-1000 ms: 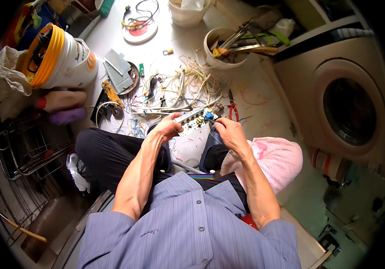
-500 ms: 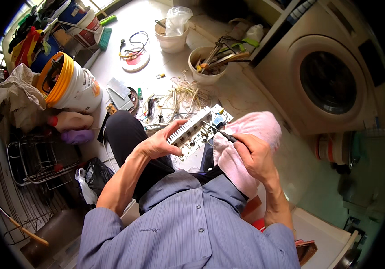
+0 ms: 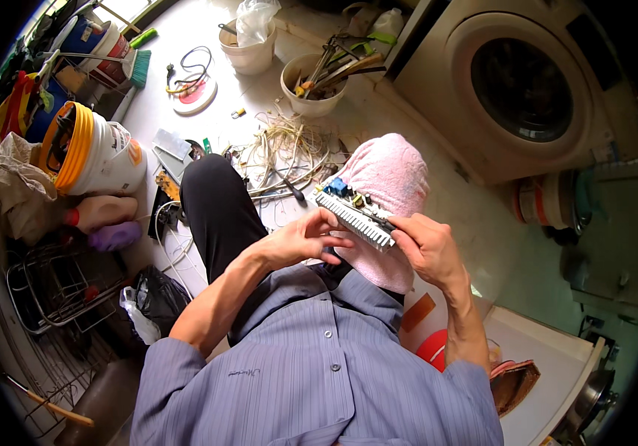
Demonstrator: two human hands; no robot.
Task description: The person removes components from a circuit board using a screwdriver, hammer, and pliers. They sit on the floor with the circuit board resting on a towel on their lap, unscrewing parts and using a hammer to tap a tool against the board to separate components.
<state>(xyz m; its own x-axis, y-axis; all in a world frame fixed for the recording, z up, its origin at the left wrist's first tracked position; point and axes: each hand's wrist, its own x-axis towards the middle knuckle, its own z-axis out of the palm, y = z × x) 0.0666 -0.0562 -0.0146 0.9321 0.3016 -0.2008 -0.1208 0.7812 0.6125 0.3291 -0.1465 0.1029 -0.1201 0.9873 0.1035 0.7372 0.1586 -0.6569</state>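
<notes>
A circuit board point(image 3: 349, 197) with a long silver finned heatsink point(image 3: 352, 221), a blue part and small components rests tilted on the pink towel point(image 3: 386, 160) over my right knee. My right hand point(image 3: 427, 249) is closed on the board's right end; a thin dark item lies along its fingers, too small to make out. My left hand point(image 3: 300, 241) is just below and left of the heatsink, fingers curved and apart, with a fingertip at or near its edge. Loose pale wires point(image 3: 285, 149) and a black-handled item point(image 3: 297, 192) lie on the floor beyond.
A washing machine point(image 3: 456, 82) stands at right. A bucket of tools point(image 3: 311, 104), a white bucket point(image 3: 248, 56), a coiled cord point(image 3: 189, 78), a yellow-rimmed bucket point(image 3: 111, 160), metal plates point(image 3: 174, 149), bottles point(image 3: 114, 234), a wire rack point(image 3: 62, 290) and bags point(image 3: 159, 301) surround me.
The board has turned and moved right onto the pink towel. My left hand has loosened from it, fingers spreading. The dark screwdriver seen earlier in my right hand is no longer clearly visible.
</notes>
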